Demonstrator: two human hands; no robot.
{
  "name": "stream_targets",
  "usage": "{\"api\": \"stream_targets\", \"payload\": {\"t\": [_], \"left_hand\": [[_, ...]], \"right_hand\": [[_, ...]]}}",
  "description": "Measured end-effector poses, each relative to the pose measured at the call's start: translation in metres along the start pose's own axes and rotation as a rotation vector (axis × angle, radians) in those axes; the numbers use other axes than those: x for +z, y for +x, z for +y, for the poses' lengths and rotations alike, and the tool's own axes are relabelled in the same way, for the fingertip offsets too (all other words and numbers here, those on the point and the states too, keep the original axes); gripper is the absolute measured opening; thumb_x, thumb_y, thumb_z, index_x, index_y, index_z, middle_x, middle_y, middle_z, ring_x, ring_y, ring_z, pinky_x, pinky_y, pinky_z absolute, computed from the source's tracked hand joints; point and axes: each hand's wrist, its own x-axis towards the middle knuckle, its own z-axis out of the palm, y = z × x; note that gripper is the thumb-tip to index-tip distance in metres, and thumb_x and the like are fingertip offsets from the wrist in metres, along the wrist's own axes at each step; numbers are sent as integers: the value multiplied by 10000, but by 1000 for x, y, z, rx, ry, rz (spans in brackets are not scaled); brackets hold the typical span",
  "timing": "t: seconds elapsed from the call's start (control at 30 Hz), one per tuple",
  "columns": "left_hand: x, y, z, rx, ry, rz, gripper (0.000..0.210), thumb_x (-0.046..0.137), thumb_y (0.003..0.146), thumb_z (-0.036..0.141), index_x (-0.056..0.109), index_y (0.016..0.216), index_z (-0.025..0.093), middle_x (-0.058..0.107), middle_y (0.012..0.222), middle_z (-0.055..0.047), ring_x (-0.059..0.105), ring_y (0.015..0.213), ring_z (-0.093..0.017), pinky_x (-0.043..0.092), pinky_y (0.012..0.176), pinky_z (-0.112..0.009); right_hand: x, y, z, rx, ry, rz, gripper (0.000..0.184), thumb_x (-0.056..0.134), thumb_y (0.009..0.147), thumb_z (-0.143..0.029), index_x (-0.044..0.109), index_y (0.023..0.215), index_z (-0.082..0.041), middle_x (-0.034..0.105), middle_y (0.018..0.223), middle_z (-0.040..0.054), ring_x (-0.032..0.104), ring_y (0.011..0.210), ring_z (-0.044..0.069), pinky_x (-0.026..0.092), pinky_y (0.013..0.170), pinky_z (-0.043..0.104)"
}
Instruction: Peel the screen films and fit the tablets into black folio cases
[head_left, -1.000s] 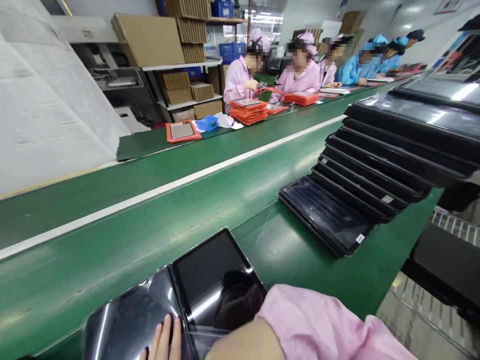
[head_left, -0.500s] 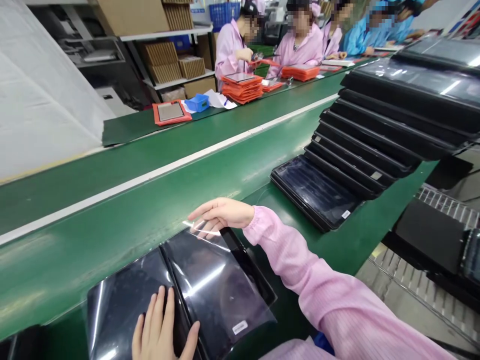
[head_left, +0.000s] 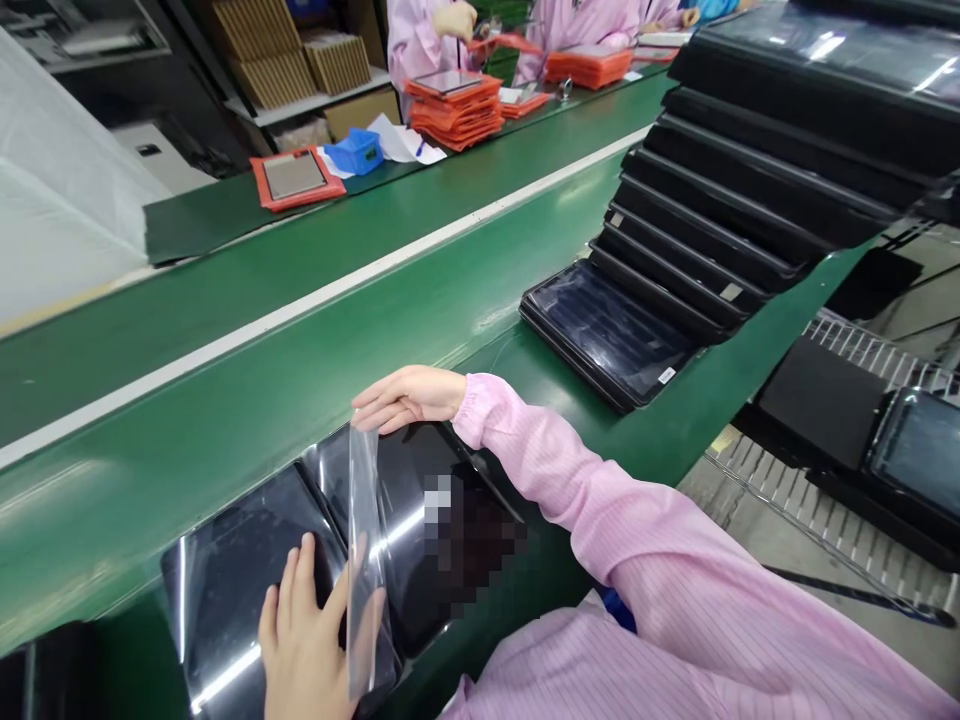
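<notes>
An opened black case (head_left: 247,560) with a dark, glossy tablet screen (head_left: 409,490) on its right half lies on the green bench in front of me. My right hand (head_left: 412,395) is at the screen's far edge, its fingers together on the top end of a clear plastic film (head_left: 365,560). The film stands up in a narrow curl over the middle of the case and hangs down toward me. My left hand (head_left: 311,635) lies on the case's left half with fingers spread; its thumb shows partly through the film.
A leaning row of black cased tablets (head_left: 720,200) stands at the right, one screen-up tablet (head_left: 611,330) in front. A wire rack (head_left: 810,500) holds more dark panels. Across the green conveyor (head_left: 300,310) are orange-wrapped stacks (head_left: 454,110), a blue bin (head_left: 356,152) and co-workers in pink sleeves.
My right hand has moved left, and the film, spread over the screen before, is now folded up toward the left. My left hand stays on the case. The view has tipped downward.
</notes>
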Motion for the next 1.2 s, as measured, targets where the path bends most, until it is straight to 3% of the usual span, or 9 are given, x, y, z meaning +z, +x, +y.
{"api": "stream_targets", "payload": {"t": [0.17, 0.43, 0.7, 0.9, 1.2], "left_hand": [[-7, 3, -1, -12, 2, -75, 475, 461, 958, 358, 496, 1427, 286, 236, 1610, -174, 222, 1482, -394, 273, 1120, -655], [-10, 5, 7, -8, -3, -12, 447, 431, 975, 336, 535, 1397, 236, 276, 1588, -190, 244, 1475, -389, 262, 1132, -645], [-10, 7, 7, -11, -37, 0, 446, 370, 997, 215, 511, 1417, 267, 284, 1592, -178, 242, 1484, -347, 266, 1142, -620], [-11, 10, 10, -6, -56, 49, 452, 381, 990, 170, 523, 1405, 277, 308, 1588, -164, 246, 1489, -309, 252, 1166, -581], [-12, 11, 7, 2, -60, 31, 490, 377, 983, 157, 469, 1443, 298, 278, 1603, -157, 249, 1484, -329, 280, 1148, -584]], "right_hand": [[3, -2, 4, -6, 24, 19, 265, 370, 959, 6, 622, 1029, -34, 747, 801, 111, 748, 761, 150, 617, 725, 231], [2, -16, 4, -35, 68, 91, 211, 415, 988, -62, 620, 1022, -26, 751, 866, 154, 749, 793, 159, 611, 790, 251], [11, -22, 1, -52, 96, 133, 277, 338, 1002, -46, 610, 1041, -17, 749, 802, 135, 749, 747, 147, 613, 742, 210], [8, -17, 0, -47, 109, 139, 313, 295, 1017, -80, 560, 1160, 5, 752, 882, 146, 752, 778, 141, 610, 734, 181], [2, -17, -1, -72, 130, 158, 332, 311, 1009, -107, 607, 1095, 18, 737, 987, 197, 752, 867, 167, 614, 691, 160]]}}
